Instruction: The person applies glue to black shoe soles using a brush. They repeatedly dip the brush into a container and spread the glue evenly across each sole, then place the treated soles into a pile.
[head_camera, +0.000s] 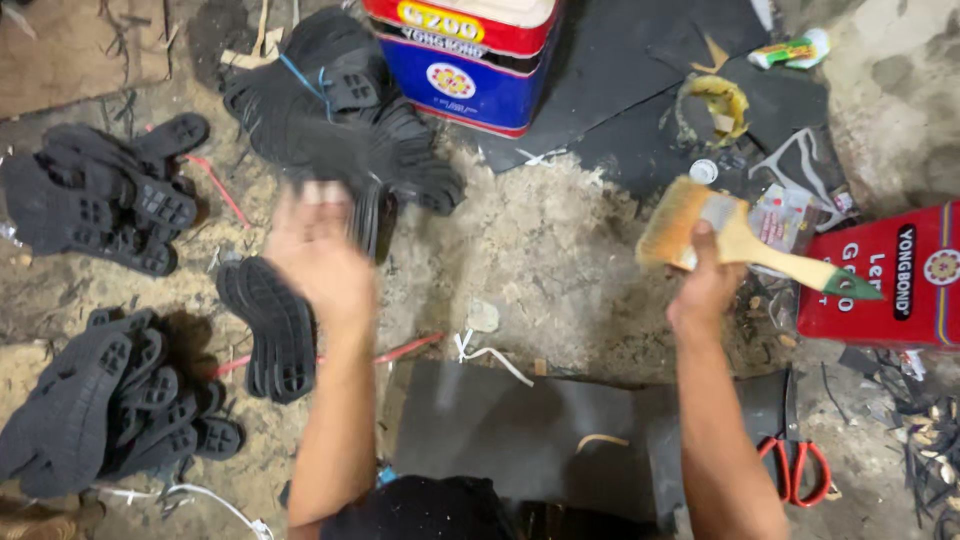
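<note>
Fingers (700, 250) of right hand (705, 285) wrapping paintbrush (735, 240) handle, light and stiff; left hand (320, 255) fingers spreading, blurred, reaching over black rubber soles (280, 325) lying on floor (540, 250), flexible, likely best gripped edgewise.

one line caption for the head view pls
Right hand holds a paintbrush; blurred left hand reaches toward black shoe soles.

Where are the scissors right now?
The red-handled scissors lie on the floor at lower right of the head view, beside the right forearm, below the red tin.
</note>
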